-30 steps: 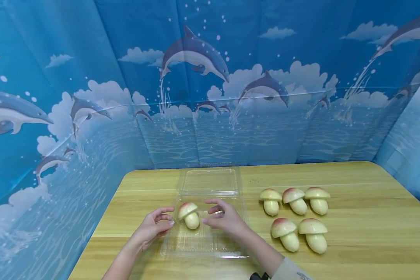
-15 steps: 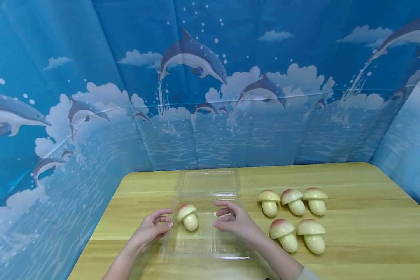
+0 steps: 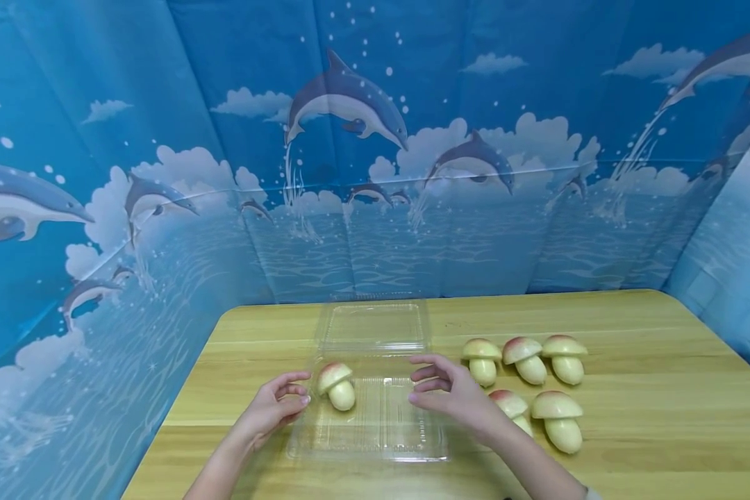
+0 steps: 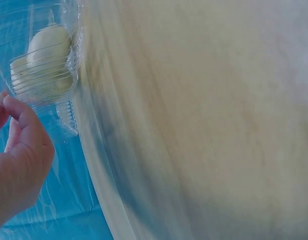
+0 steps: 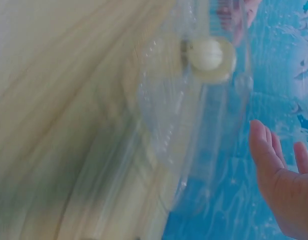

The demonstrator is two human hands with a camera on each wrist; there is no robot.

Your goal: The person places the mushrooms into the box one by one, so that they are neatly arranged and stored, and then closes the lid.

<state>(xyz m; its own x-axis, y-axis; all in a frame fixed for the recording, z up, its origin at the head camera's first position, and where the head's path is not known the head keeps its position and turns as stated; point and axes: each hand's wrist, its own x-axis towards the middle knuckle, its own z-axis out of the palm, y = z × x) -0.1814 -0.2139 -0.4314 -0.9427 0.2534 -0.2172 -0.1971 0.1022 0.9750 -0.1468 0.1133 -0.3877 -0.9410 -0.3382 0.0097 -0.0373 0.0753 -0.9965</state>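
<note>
A pale yellow mushroom [image 3: 340,396] with a reddish cap lies in the left part of a clear plastic clamshell box [image 3: 369,448], whose lid [image 3: 375,326] is folded back. My left hand [image 3: 271,410] stays at the box's left rim, fingers loosely bent and fingertips right at the edge. In the left wrist view, the mushroom [image 4: 49,55] shows through the ribbed plastic just beyond those fingertips. My right hand [image 3: 453,396] hovers over the box's right side, its fingers apart with nothing between them. The right wrist view also has this hand [image 5: 284,180] spread and holding nothing.
Several more mushrooms stand in two rows on the wooden table [image 3: 662,389] to the right, among them a back-row mushroom [image 3: 525,360] and a front-row mushroom [image 3: 558,420]. My right forearm partly covers another front mushroom [image 3: 512,406]. A blue dolphin-print curtain [image 3: 381,229] hangs behind the table.
My right hand has moved right, away from the mushroom in the box and toward the rows of mushrooms. My left hand and the boxed mushroom have stayed in place.
</note>
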